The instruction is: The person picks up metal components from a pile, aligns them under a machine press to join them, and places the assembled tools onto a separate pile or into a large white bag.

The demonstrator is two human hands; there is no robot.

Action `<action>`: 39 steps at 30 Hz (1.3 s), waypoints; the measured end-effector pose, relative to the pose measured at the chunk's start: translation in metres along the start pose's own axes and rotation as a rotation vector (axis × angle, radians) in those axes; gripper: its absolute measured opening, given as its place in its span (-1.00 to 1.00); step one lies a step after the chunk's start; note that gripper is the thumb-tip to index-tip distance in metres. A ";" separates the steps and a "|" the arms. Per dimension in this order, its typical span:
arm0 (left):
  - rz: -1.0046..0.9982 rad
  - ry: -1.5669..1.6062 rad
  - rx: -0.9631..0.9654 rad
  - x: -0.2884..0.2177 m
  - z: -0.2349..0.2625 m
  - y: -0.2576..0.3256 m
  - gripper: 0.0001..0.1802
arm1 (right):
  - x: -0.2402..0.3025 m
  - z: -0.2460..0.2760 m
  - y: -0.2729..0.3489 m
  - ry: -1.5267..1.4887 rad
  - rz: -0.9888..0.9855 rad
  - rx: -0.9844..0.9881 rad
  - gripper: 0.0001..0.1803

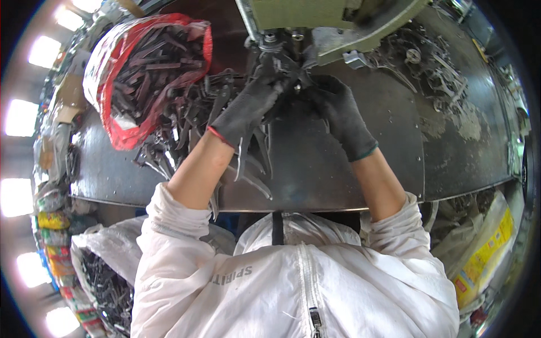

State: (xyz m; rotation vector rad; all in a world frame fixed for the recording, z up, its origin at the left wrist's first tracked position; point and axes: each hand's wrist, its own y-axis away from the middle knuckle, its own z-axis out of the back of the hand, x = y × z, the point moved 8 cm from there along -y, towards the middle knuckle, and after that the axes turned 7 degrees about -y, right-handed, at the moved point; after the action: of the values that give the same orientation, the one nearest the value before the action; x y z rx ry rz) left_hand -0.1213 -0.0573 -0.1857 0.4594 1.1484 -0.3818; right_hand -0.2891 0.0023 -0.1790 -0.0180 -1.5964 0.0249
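Bag (pixel 115 121), red-rimmed, far left, is spilling dark metal parts (pixel 186 121) onto the bench (pixel 315 169). Left hand (pixel 248 110) and right hand (pixel 338 115), gloved, grips pressed together, are pinching a metal piece (pixel 284 70) under the green machine (pixel 315 22), far centre.

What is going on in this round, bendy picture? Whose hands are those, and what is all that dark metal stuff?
The picture comes from a camera worn on a person's head, looking down, and its lens bends the edges. The left hand and right hand wear dark gloves. Together they hold a small dark metal part under a green machine. Left of them on the dark metal table lies a pile of metal pieces, and a red plastic bag holds more. The person wears a white jacket.
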 end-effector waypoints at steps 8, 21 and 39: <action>-0.019 -0.908 0.044 0.007 0.012 -0.006 -0.60 | -0.043 -0.011 -0.011 -0.237 -0.259 -0.023 -0.68; 0.301 -1.442 -0.453 0.119 0.381 -0.030 -0.31 | -0.007 -0.021 -0.004 -0.311 -0.294 -0.133 -0.72; 0.144 -0.066 0.037 -0.060 0.105 0.085 -0.51 | -0.047 -0.012 0.016 -0.372 -0.324 -0.129 -0.73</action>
State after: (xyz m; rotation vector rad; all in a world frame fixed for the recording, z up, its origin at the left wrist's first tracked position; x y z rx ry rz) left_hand -0.0185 -0.0381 -0.0818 0.5550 1.0385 -0.2915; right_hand -0.2756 0.0169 -0.2256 0.1525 -1.9527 -0.3442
